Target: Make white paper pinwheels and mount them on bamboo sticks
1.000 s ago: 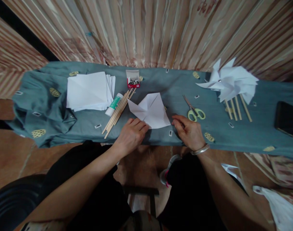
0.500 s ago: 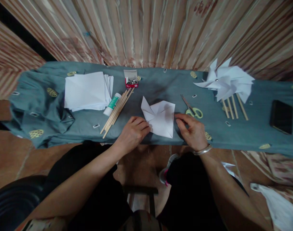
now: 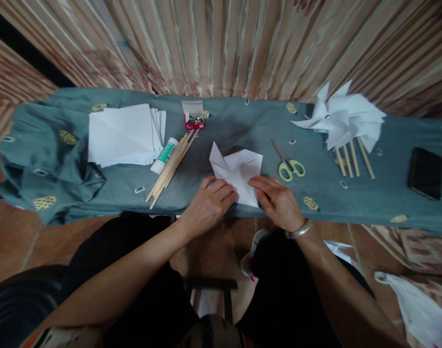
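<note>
In front of me on the cloth lies a square sheet of white paper [image 3: 239,166], slit and with one pointed flap standing up at its upper left. My left hand [image 3: 215,199] is closed on the paper's lower left, fingertips pressed together over it. From the right, my right hand [image 3: 277,199] grips the paper's right edge between thumb and fingers. A pair of scissors [image 3: 288,166] with light green handles lies just beyond my right hand. Left of the paper rest several wooden sticks [image 3: 173,169] beside a glue stick [image 3: 164,155].
A stack of white paper [image 3: 121,135] lies at the left, near an open red box of metal pins [image 3: 194,118]. Finished paper pinwheels [image 3: 351,118] on sticks lie at the right, then a black phone [image 3: 426,173]. A patterned green cloth [image 3: 243,118] covers the narrow table.
My right hand has moved left from beside the paper onto its right edge. My left hand has shifted slightly right over the paper.
</note>
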A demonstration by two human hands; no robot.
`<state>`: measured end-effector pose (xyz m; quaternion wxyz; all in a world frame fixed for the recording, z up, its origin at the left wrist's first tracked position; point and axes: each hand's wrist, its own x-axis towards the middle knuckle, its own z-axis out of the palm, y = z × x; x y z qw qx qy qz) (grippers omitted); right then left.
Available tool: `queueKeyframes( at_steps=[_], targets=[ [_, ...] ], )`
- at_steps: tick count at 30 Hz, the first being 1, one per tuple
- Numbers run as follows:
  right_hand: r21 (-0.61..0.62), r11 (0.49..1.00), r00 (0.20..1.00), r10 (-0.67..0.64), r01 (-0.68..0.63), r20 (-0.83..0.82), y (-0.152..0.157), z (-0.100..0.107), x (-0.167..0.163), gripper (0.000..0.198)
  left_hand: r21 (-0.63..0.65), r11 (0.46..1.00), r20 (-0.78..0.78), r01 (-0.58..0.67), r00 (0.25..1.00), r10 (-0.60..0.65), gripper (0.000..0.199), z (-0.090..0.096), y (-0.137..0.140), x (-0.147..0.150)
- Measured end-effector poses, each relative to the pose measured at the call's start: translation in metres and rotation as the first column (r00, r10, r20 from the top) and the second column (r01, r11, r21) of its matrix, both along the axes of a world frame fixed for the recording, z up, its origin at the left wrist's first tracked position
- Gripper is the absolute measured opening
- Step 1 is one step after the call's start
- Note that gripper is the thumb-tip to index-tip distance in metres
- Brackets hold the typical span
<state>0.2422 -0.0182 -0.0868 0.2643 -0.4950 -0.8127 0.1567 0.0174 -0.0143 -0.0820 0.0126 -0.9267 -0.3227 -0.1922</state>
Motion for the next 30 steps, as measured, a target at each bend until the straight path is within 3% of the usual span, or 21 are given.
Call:
queueKeyframes(
  at_steps=[5,11,16,23,30],
  targets=[
    [-0.077,0.997,0.999,-0.013,0.009,-0.051,0.000,0.001,0.003,0.030,-0.115,0.993,-0.016,-0.004,1.000,0.002,0.016,-0.006,0.001,0.001],
    [-0.238,0.971,0.954,-0.075,0.005,-0.289,0.004,0.000,-0.006,0.023,-0.212,0.977,0.101,-0.035,0.993,0.058,0.021,-0.010,0.004,-0.002],
    [-0.297,0.955,0.900,-0.145,0.019,-0.410,0.009,0.002,-0.018,0.014,-0.259,0.965,0.136,-0.042,0.988,0.079,0.023,-0.010,0.005,-0.001],
    [-0.296,0.937,0.917,-0.275,0.187,-0.291,0.012,-0.001,-0.027,0.017,-0.317,0.946,0.199,-0.071,0.970,0.140,0.030,-0.012,0.003,-0.003],
    [-0.138,0.972,0.965,-0.209,0.188,-0.156,0.014,0.003,-0.034,0.019,-0.329,0.944,0.224,-0.007,0.971,0.085,0.023,-0.010,0.002,-0.005]
  ],
)
